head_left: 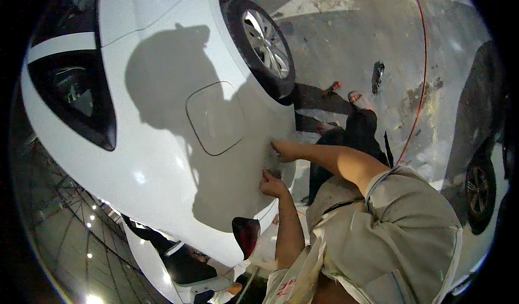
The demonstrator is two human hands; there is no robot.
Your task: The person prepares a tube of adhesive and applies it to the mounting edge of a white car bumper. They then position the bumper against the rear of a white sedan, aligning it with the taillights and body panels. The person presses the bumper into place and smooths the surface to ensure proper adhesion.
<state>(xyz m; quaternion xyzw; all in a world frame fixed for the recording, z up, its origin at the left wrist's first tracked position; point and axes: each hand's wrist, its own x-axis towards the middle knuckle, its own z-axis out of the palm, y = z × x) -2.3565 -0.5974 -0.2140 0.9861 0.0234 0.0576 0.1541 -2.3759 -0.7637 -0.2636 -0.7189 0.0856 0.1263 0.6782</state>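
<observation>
Both my hands are at the rear side panel of a white car, between the rear wheel and the dark red tail light. My right hand, the upper one, has its fingers bent with their tips against the panel. Just below it, my left hand is closed, thumb and forefinger drawn together at the surface. A dull dark patch shows between the two hands; whether it is a mark or a small thing I cannot tell. Beyond my hands is the closed fuel flap, partly under my shadow.
The rear wheel stands above my hands. A red hose runs along the grey floor, where a small black object and a small red one lie. Another car's wheel is at the right.
</observation>
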